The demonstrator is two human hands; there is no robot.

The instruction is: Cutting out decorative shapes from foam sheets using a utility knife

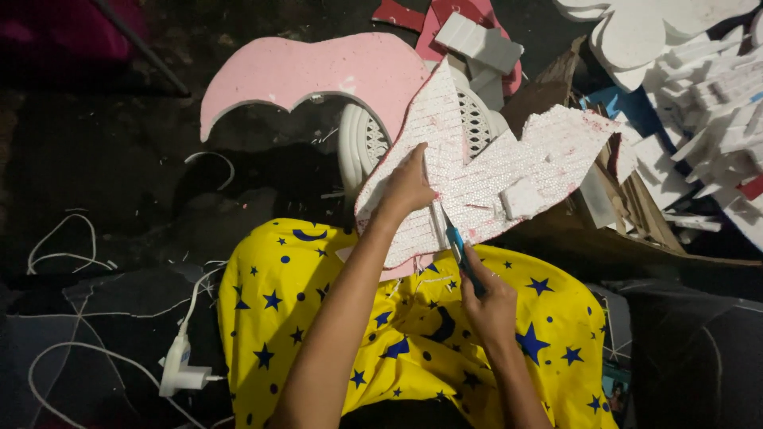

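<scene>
My left hand [407,187] presses flat on a white foam sheet [524,159] cut into a winged, jagged shape, holding it over my lap. My right hand [489,302] grips a blue-handled cutter knife [457,242], its blade touching the foam's lower edge just right of my left hand. Below both hands lies my yellow cloth with dark blue stars and moons [397,334].
A pink foam cut-out [318,75] lies at the top left over a white plastic stool [366,139]. Foam scraps and cardboard [691,103] pile at the right. A white charger with cable [179,369] and thin foam strips lie on the dark floor at the left.
</scene>
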